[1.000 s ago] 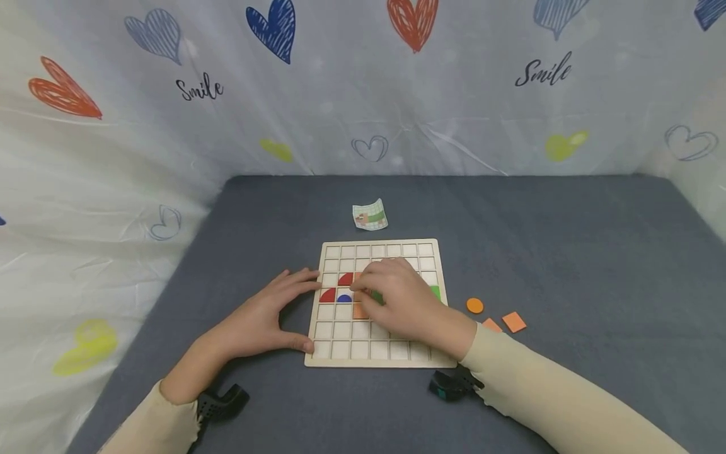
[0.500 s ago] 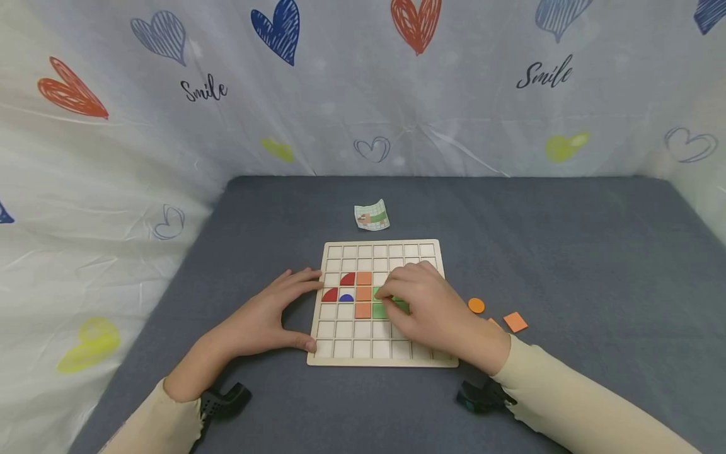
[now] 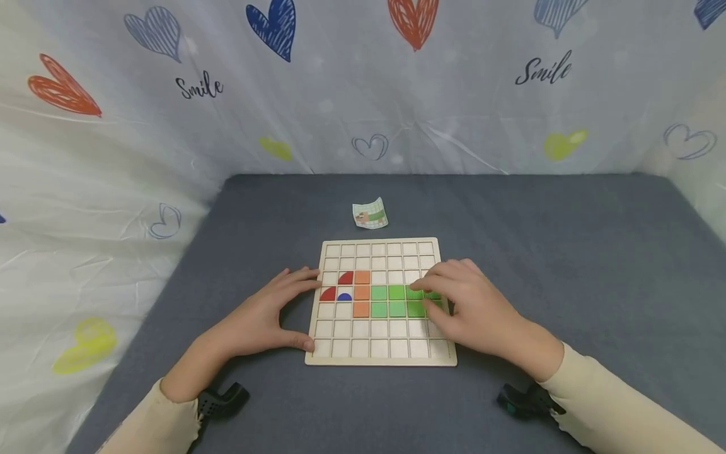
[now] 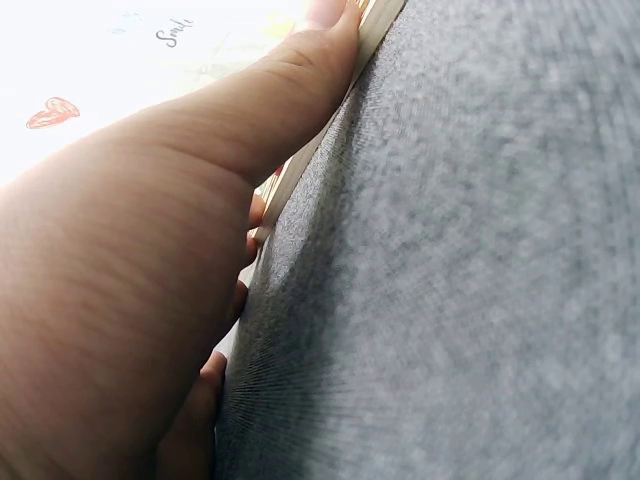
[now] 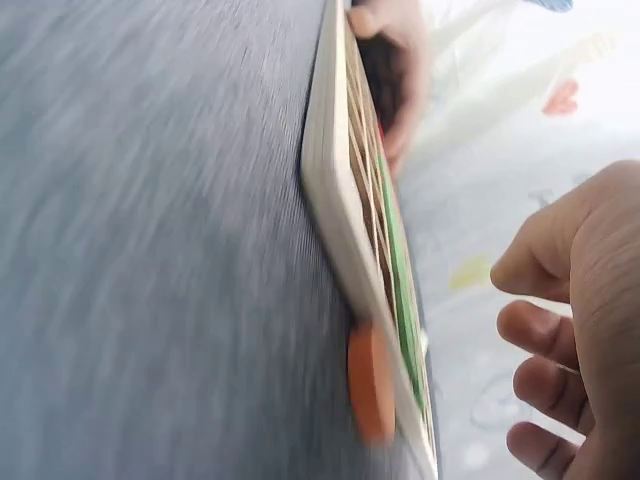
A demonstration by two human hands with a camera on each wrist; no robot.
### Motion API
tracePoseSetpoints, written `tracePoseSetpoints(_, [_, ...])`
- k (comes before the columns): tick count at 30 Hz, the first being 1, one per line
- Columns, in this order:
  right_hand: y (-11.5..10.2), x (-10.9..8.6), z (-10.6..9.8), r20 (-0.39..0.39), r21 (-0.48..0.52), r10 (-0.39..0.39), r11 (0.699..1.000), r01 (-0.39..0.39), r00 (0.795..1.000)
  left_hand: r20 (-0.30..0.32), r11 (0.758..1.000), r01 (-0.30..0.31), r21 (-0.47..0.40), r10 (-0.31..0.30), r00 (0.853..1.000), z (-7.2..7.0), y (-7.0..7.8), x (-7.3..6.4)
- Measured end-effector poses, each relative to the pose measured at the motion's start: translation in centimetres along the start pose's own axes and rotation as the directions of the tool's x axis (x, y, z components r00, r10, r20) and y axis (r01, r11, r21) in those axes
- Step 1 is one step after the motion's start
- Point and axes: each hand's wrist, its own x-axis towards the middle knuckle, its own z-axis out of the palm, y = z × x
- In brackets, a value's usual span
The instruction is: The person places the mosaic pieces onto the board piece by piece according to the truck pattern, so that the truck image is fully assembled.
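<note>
A wooden grid board (image 3: 343,348) lies flat on the dark cloth. Along its left edge, the thumb and fingertips of my left hand (image 3: 258,315) rest, spread apart. Over the board's right side hovers my right hand (image 3: 479,312), fingers loosely bent and thumb apart; the right wrist view shows nothing held. Set in the cells are red quarter-circle tiles (image 3: 345,278), a blue half-circle (image 3: 344,297), a column of orange square tiles (image 3: 361,293) and two rows of green square tiles (image 3: 396,292). My right hand partly covers the rightmost green tiles.
Beyond the board lies a small pattern card (image 3: 370,215). A loose orange piece (image 5: 371,385) sits beside the board's edge in the right wrist view; in the head view my right hand hides that area. A white curtain (image 3: 454,94) hangs behind the table.
My right hand has moved rightward across the board, uncovering the orange column and most green tiles, and now hides the loose orange pieces. My left hand stays at the left edge.
</note>
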Motion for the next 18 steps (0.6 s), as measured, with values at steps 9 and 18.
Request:
tracePoseSetpoints(9, [2.1,-2.8,-2.6,0.019,-0.025,0.066,0.998,-0.066,0.998,-0.005,1.0,0.004,0.001,-0.004,1.0,0.0,-0.1,0.0])
tracePoseSetpoints(18, [3.6,-5.4,-4.6,0.082,-0.024,0.057,0.998,-0.055,0.995,0.003,1.0,0.014,0.002,-0.014,1.0,-0.1,0.0,0.0])
